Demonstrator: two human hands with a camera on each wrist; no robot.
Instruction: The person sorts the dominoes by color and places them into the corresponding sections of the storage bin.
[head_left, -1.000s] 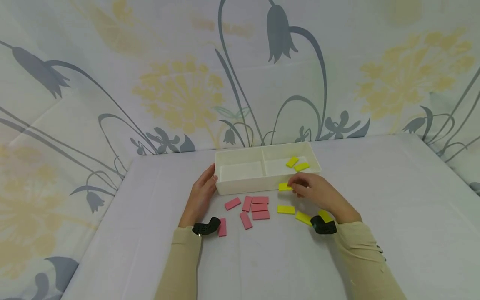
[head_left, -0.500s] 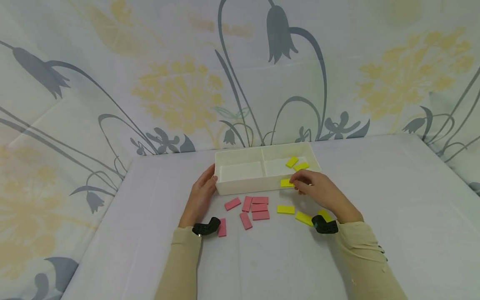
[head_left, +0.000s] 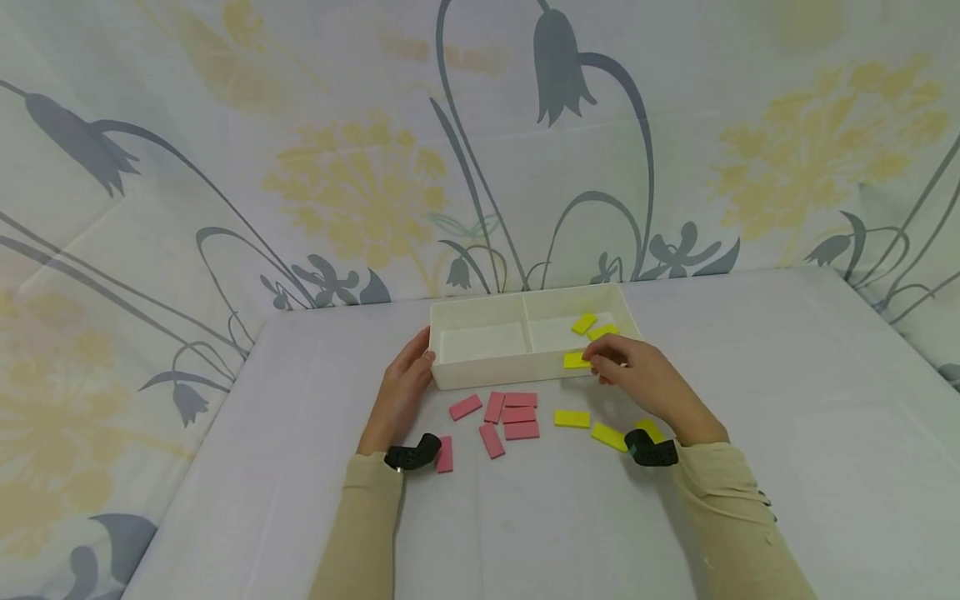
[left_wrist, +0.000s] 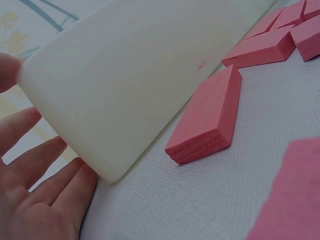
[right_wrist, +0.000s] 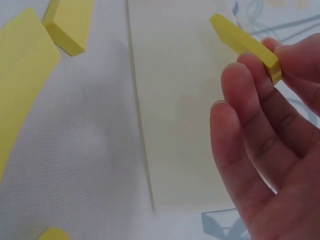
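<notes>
My right hand (head_left: 637, 375) pinches a yellow block (head_left: 575, 361), a small flat rectangle, between thumb and fingers. In the head view the block overlaps the front wall of a white two-compartment box (head_left: 487, 369), close to its rim. The right wrist view shows the same block (right_wrist: 250, 46) held by one end. At the box's left end my left hand (head_left: 402, 392) rests its fairly straight fingers against the end wall; the left wrist view has those fingertips (left_wrist: 60, 145) along the wall's edge. Two yellow blocks (head_left: 584, 323) lie in the right compartment.
Several pink blocks (head_left: 520, 415) lie on the white cloth (head_left: 510, 525) before the box, one beside the left wrist. More yellow blocks (head_left: 572, 419) lie near the right wrist. A flower-patterned cloth (head_left: 360, 192) rises behind the box.
My right hand has raised the yellow block slightly up and away from me, toward the box's rim. The left hand and the box have stayed put.
</notes>
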